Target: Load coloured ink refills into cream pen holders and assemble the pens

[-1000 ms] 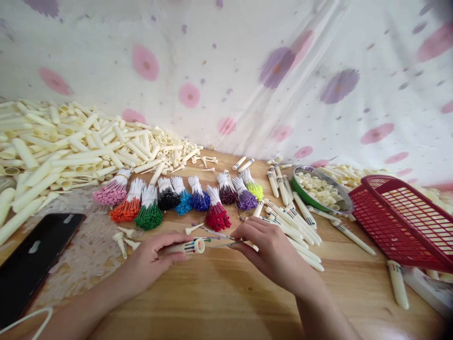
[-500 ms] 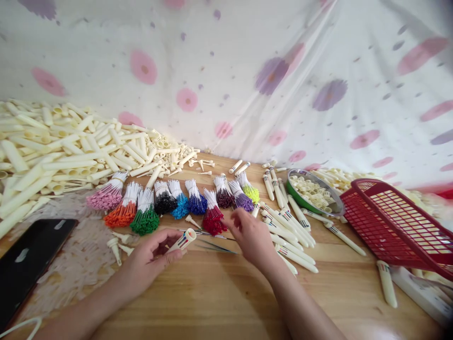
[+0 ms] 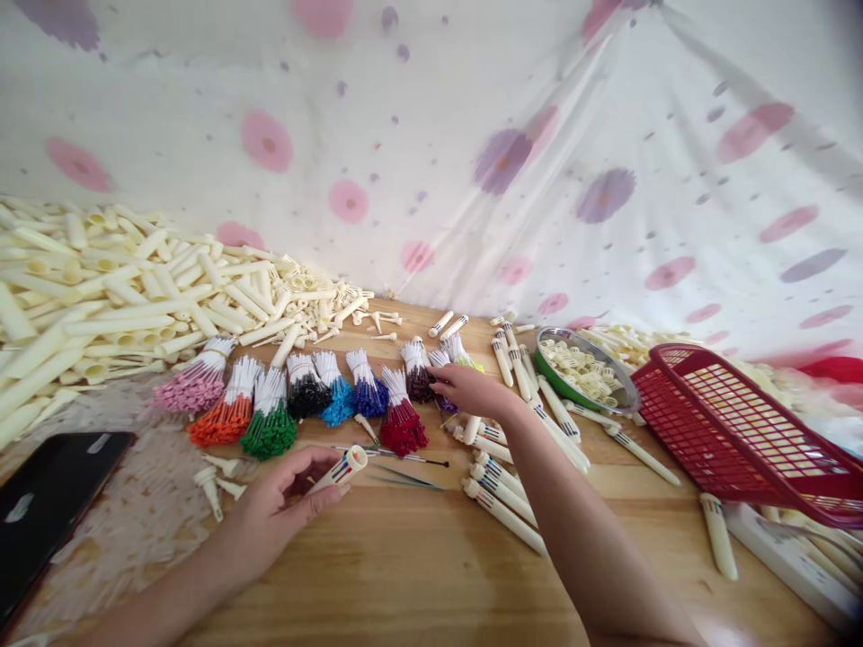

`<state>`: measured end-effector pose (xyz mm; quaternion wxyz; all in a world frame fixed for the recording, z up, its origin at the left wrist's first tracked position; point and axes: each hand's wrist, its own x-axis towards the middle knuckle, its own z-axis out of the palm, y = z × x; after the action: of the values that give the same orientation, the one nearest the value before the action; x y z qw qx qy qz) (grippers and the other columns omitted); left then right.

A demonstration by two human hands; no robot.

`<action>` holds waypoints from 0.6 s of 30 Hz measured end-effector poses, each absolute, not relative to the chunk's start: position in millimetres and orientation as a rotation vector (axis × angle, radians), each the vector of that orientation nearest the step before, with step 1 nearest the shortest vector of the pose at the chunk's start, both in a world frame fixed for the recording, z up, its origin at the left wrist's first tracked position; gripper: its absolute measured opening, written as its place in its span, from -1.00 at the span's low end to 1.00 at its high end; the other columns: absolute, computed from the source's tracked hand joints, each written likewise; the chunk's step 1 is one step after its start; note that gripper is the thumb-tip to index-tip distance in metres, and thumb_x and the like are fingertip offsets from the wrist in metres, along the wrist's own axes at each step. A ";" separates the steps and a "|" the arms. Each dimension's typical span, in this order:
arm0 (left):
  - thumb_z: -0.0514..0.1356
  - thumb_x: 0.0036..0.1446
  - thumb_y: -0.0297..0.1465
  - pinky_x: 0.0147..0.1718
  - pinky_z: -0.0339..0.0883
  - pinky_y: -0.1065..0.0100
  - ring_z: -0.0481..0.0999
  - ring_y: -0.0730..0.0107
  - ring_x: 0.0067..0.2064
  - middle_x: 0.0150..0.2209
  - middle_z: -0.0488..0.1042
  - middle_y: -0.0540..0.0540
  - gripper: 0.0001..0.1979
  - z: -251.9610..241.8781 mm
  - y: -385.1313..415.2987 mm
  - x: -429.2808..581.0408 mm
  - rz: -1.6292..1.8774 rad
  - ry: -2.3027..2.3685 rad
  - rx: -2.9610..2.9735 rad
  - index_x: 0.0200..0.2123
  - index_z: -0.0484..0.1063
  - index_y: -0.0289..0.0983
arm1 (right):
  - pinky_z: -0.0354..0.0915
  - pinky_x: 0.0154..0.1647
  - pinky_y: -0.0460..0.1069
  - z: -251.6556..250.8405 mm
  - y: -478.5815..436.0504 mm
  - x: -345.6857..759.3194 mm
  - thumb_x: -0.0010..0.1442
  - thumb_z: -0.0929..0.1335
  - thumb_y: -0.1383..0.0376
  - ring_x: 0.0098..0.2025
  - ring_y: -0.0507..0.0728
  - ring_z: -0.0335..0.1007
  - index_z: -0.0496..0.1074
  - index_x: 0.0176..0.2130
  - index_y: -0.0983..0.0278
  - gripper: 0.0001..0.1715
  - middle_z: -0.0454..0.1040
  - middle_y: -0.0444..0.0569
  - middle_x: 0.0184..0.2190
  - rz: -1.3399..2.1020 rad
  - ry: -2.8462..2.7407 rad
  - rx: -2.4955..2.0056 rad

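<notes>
My left hand [image 3: 289, 499] is closed round a cream pen barrel [image 3: 345, 469], its open end up and coloured pieces showing inside. My right hand [image 3: 465, 391] reaches over the purple refill bundle [image 3: 441, 359], next to the dark maroon bundle [image 3: 418, 373]; its fingertips are bent there, and what they hold, if anything, is too small to tell. In a row to the left stand red [image 3: 403, 422], blue [image 3: 369, 382], light blue [image 3: 333, 391], black [image 3: 306, 386], green [image 3: 270, 420], orange [image 3: 226, 409] and pink [image 3: 195, 382] bundles.
Cream barrels [image 3: 101, 296] are heaped at the left, above a black phone [image 3: 60, 503]. Tweezers [image 3: 408, 478] lie mid-table. Several multicolour pens [image 3: 505, 503] lie under my right forearm. Farther right are a green-sided bowl [image 3: 586, 370], a red basket [image 3: 742, 431] and a white power strip [image 3: 788, 557].
My right hand has moved up from the red bundle to the purple and maroon ones. My left hand still holds the barrel. The view has shifted slightly.
</notes>
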<state>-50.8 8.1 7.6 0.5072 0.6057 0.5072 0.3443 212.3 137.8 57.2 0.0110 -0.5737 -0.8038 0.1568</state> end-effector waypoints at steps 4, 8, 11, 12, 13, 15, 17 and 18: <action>0.19 0.03 -0.22 -0.25 0.39 0.31 0.50 0.23 -0.22 -0.24 0.54 -0.09 -0.70 6.2 9.1 -50.4 0.820 1.227 1.446 -0.17 0.43 -0.21 | 0.25 -0.20 0.01 55.7 123.4 203.2 0.18 0.26 0.38 -0.20 0.22 0.46 0.53 -0.26 0.27 -0.75 0.56 0.06 -0.26 0.328 -2.276 -1.867; 0.20 0.01 -0.22 -0.23 0.38 0.29 0.50 0.21 -0.20 -0.24 0.54 -0.11 -0.68 5.2 10.1 -48.7 0.841 1.240 1.415 -0.17 0.44 -0.24 | 0.27 -0.16 0.05 50.7 105.0 199.8 0.18 0.29 0.32 -0.20 0.22 0.47 0.53 -0.25 0.26 -0.79 0.57 0.05 -0.27 0.292 -2.081 -1.838; 0.20 0.02 -0.22 -0.22 0.37 0.29 0.50 0.22 -0.20 -0.24 0.54 -0.11 -0.68 5.2 10.1 -48.4 0.842 1.232 1.420 -0.17 0.44 -0.24 | 0.35 -0.22 0.00 50.7 97.4 205.1 0.17 0.32 0.22 -0.25 0.14 0.50 0.49 -0.15 0.24 -0.74 0.58 -0.01 -0.27 0.469 -1.990 -1.745; 0.20 0.02 -0.22 -0.22 0.37 0.29 0.50 0.22 -0.20 -0.24 0.54 -0.11 -0.68 5.1 9.9 -48.5 0.839 1.229 1.422 -0.16 0.43 -0.24 | 0.38 -0.25 -0.01 51.8 95.7 207.5 0.17 0.32 0.18 -0.25 0.13 0.51 0.48 -0.12 0.25 -0.69 0.57 -0.01 -0.25 0.643 -1.930 -1.676; 0.20 0.03 -0.22 -0.22 0.36 0.29 0.49 0.22 -0.20 -0.23 0.54 -0.11 -0.68 5.0 9.7 -48.6 0.834 1.225 1.424 -0.16 0.43 -0.24 | 0.40 -0.27 -0.02 53.1 94.2 209.9 0.15 0.33 0.15 -0.24 0.12 0.51 0.47 -0.10 0.25 -0.65 0.57 0.00 -0.23 0.854 -1.841 -1.581; 0.20 0.04 -0.23 -0.22 0.36 0.30 0.49 0.24 -0.20 -0.23 0.54 -0.10 -0.69 4.4 9.4 -48.8 0.827 1.217 1.424 -0.15 0.43 -0.23 | 0.43 -0.27 -0.02 56.4 90.6 213.3 0.12 0.35 0.12 -0.19 0.12 0.51 0.47 -0.10 0.25 -0.62 0.55 0.02 -0.16 1.257 -1.601 -1.352; 0.20 0.04 -0.23 -0.23 0.36 0.32 0.49 0.25 -0.20 -0.22 0.53 -0.09 -0.69 3.4 9.4 -48.8 0.829 1.210 1.418 -0.15 0.43 -0.22 | 0.44 -0.26 -0.04 59.7 85.2 214.1 0.08 0.38 0.13 -0.18 0.11 0.51 0.50 -0.14 0.24 -0.64 0.55 0.02 -0.17 1.484 -1.415 -1.189; 0.20 0.04 -0.23 -0.23 0.36 0.32 0.49 0.26 -0.21 -0.22 0.54 -0.09 -0.69 3.0 9.5 -48.7 0.833 1.211 1.416 -0.15 0.43 -0.22 | 0.45 -0.28 -0.06 61.3 81.8 213.6 0.06 0.40 0.14 -0.21 0.09 0.52 0.51 -0.17 0.25 -0.66 0.56 0.02 -0.20 1.546 -1.363 -1.143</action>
<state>-48.7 9.5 3.0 0.5229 0.5913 0.5057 0.3481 213.6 81.8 61.3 0.3822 -0.4481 -0.5345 0.6062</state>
